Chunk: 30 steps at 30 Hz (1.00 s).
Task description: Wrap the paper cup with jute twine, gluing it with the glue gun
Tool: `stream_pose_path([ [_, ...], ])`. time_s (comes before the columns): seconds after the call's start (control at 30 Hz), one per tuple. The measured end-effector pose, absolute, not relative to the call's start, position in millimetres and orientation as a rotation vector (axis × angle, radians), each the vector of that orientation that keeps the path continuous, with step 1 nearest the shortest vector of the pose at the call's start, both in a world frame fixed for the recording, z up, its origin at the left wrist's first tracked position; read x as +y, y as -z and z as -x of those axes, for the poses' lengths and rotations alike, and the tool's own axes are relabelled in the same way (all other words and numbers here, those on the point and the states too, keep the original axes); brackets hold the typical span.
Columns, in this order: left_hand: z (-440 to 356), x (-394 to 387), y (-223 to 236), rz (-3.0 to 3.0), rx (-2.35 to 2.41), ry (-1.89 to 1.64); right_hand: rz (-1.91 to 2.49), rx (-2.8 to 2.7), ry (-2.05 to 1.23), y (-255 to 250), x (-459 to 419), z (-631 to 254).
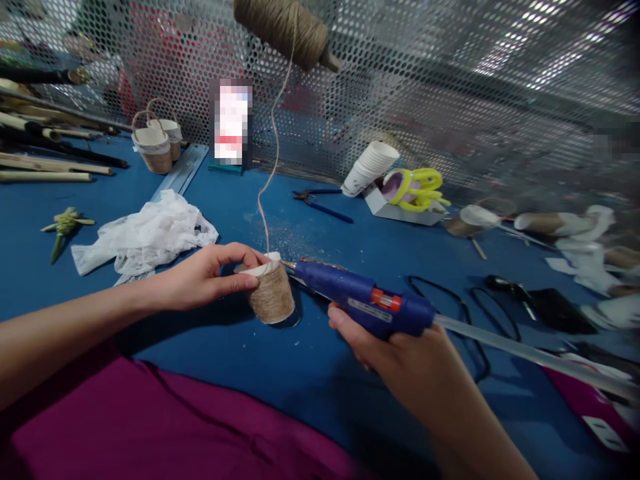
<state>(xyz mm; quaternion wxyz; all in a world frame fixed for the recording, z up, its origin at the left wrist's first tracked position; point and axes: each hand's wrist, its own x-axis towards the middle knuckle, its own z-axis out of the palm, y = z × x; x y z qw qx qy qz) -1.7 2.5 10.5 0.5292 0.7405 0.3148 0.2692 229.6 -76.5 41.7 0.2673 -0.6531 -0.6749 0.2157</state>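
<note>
My left hand (220,270) is closed on the rim of a small paper cup (273,297) wrapped in brown twine, its thumb outside and its fingers over the mouth. The cup is tilted just above the blue table. From the cup's rim a loose strand of twine (274,127) runs up to a big twine spool (285,30). My right hand (395,347) grips a blue hot glue gun (365,293) with a long clear glue stick (530,357) out of its back. The gun's nozzle points left, at the cup's upper edge; whether they touch I cannot tell.
White lace (155,230) lies left, near two small handled baskets (153,150). Blue-handled pliers (325,205), stacked white cups (370,167) and a box with yellow-handled scissors (413,190) stand behind. A black cord (463,307) loops at right. A perforated metal panel (400,100) closes the back.
</note>
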Motion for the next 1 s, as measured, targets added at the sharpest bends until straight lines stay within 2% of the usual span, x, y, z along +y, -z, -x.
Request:
stream_pose_path([
  [0.27, 2.8, 3.7, -11.6, -1.762, 0.662, -0.632, 1.766, -1.768, -0.732, -44.5, -79.9, -227.1],
  [0.47, 3.8, 4.1, -9.8, -1.773, 0.655, -0.641, 1.725, -1.795, -0.688, -43.5, -76.7, -230.0],
  [1.0, 4.9, 4.4, -9.4, -1.781, 0.624, -0.636, 1.712, -1.807, -0.861, -48.5, -77.4, -231.9],
])
